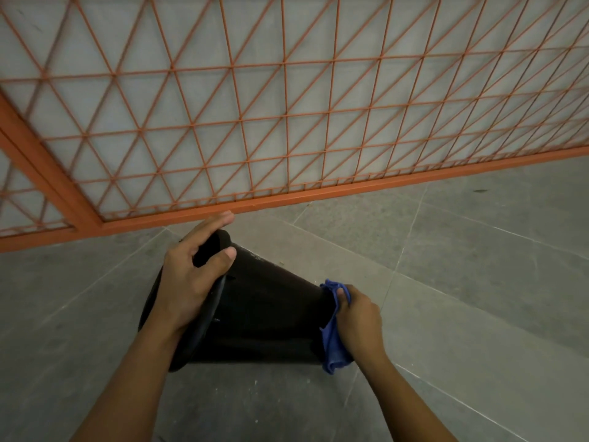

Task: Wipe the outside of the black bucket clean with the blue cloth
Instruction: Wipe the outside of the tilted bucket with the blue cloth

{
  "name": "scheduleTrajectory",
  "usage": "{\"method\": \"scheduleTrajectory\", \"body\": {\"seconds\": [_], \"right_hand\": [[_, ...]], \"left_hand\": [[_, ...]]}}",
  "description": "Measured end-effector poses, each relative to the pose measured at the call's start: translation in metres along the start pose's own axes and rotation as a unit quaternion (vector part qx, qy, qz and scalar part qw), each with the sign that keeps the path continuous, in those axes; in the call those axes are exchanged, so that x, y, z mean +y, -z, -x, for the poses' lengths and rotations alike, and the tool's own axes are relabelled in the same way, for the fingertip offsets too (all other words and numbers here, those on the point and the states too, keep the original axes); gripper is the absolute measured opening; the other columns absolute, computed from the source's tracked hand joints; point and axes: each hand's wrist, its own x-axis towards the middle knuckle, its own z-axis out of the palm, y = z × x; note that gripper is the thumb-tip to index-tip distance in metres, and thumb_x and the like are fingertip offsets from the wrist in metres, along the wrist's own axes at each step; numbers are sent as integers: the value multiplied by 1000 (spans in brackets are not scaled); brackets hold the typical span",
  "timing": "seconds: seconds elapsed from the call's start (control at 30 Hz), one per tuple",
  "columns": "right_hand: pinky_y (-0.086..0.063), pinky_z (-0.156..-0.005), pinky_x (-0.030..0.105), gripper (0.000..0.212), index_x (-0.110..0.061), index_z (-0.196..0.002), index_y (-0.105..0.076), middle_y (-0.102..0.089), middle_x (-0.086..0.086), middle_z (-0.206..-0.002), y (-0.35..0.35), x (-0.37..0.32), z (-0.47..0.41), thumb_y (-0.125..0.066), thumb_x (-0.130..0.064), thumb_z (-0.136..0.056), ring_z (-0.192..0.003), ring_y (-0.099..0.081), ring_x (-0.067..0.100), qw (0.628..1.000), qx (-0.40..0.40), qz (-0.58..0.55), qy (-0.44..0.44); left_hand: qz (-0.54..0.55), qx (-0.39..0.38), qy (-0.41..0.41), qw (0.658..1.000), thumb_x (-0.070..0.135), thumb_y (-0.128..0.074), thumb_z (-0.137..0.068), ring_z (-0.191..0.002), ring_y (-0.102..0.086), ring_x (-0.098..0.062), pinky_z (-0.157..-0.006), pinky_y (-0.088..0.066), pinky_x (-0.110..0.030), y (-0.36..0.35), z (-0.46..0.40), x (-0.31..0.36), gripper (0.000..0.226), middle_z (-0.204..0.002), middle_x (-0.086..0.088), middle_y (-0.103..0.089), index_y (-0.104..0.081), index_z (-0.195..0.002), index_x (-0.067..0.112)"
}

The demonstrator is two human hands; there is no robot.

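Obs., left to right. My left hand (191, 275) grips the rim of the black bucket (264, 317): thumb curled over the outer wall, fingers hooked across the open mouth, fingertips pointing to about 1 o'clock. Bucket lies on its side on the grey tiled floor (462, 282), low centre of view, mouth toward 9 o'clock, base toward 3 o'clock (a few pale specks on the upper wall). My right hand (358, 317) pinches the blue cloth (333, 342) and presses it against the bucket's base end; cloth bunched, its lower edge hanging near the floor. At 12 o'clock, beyond the bucket, an orange metal grille (287, 106) stands on the floor.
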Motion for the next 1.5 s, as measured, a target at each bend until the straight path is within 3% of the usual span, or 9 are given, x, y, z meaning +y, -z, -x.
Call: {"method": "scheduleTrajectory", "body": {"seconds": [0.17, 0.3, 0.47, 0.7, 0.8, 0.9, 1.0, 1.27, 1.5], "right_hand": [[-50, -75, 39, 33, -4, -90, -65, -67, 17, -85, 7, 22, -3, -38, -22, -96, -78, -62, 27, 983, -33, -110, -146], [-51, -53, 22, 31, -7, -79, -65, -65, 12, -73, 14, 26, 17, -41, -16, -96, -68, -60, 21, 939, -67, -273, -198], [-47, -64, 23, 28, -17, -86, -64, -66, 7, -81, 1, 29, 37, -39, -24, -96, -76, -60, 17, 945, -6, -288, -155], [-44, -74, 27, 21, -20, -92, -62, -65, 0, -82, -26, 44, 52, -42, -18, -95, -79, -59, 6, 945, 20, -286, -159], [-46, -75, 32, 20, -19, -91, -63, -66, 4, -84, -35, 51, 56, -43, -18, -95, -81, -62, 18, 958, 23, -242, -154], [-45, -78, 34, 24, -14, -99, -65, -68, 12, -94, -41, 54, 58, -43, -21, -95, -93, -62, 29, 967, 37, -196, -160], [-34, -70, 24, 27, -11, -113, -62, -66, 15, -108, -39, 48, 64, -42, -18, -95, -101, -59, 29, 972, 49, -170, -157], [-22, -101, 2, 46, -23, -128, -34, -49, 4, -135, -50, 26, 104, -51, -8, -89, -126, -46, 23, 979, 81, -185, -43], [-33, -105, 18, 43, -68, -120, -23, -26, -37, -138, -28, -35, 136, -39, -58, -81, -128, -41, 5, 961, 70, -235, 129]], "left_hand": [[-28, -49, -16, 998, 59, -58, -72, -136, -37, -1, -111, -28, -15, -1, 11, 0, 71, -144, 8, -46, -48, -133, 24], [36, 26, 25, 999, 58, -61, -77, -128, -48, -2, -112, -33, -24, 0, 12, 2, 50, -129, 11, -60, -64, -115, 27], [7, 38, 179, 983, 73, -49, -57, -145, 3, -3, -121, -1, -39, -3, 22, -16, 104, -158, 20, -3, -16, -149, 37], [-92, 32, 37, 995, 89, -35, -68, -147, -1, -7, -116, -1, -19, -11, 39, -12, 90, -154, 22, -20, -33, -142, 37], [-141, 64, -32, 987, 70, -35, -86, -139, -29, -2, -120, -17, -39, -15, 38, -11, 68, -143, 15, -43, -50, -133, 23], [-158, 60, -39, 985, 50, -38, -88, -140, -22, 2, -117, -18, -52, -21, 35, -15, 56, -144, 22, -33, -40, -138, 25], [-145, 19, -20, 989, 49, -34, -86, -145, 0, 1, -121, -3, -44, -30, 33, -18, 71, -157, 17, -10, -18, -149, 20], [-203, 4, -1, 979, 55, -20, -86, -135, 5, 21, -118, 3, -18, -45, 21, -7, 73, -152, 24, -4, -15, -150, 22], [-242, -30, -6, 970, 47, -21, -84, -134, 9, 22, -111, 11, -8, -59, 11, 0, 71, -153, 21, -4, -15, -150, 21]]}}
